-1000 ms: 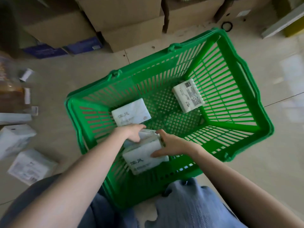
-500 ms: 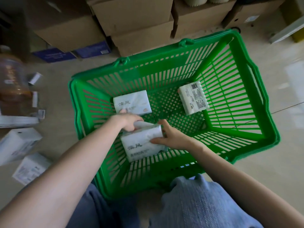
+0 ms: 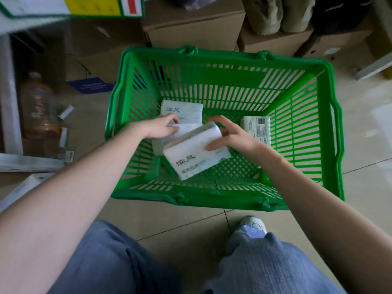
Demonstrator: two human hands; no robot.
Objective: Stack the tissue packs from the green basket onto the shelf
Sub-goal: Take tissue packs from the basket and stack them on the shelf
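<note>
A green plastic basket [image 3: 224, 77] stands on the tiled floor in front of me. Inside it, both hands hold one white tissue pack [image 3: 196, 157], tilted and lifted off the basket floor. My left hand [image 3: 162, 127] grips its far left end. My right hand [image 3: 230, 135] presses on its right side. A second pack [image 3: 184, 110] lies flat behind my left hand. A third pack [image 3: 257, 128] with a printed label lies at the right, partly hidden by my right hand. A grey shape shows under the held pack; I cannot tell what it is.
Cardboard boxes [image 3: 191, 28] stand behind the basket. A white shelf frame [image 3: 10, 98] with a brown bottle [image 3: 39, 107] is at the left. A blue box [image 3: 91, 84] lies by the basket's left corner. My legs and shoe [image 3: 253, 224] are below.
The view has swung so the basket now sits square ahead. Both hands have raised and tilted the tissue pack. The loose packs on the floor at left have left the view.
</note>
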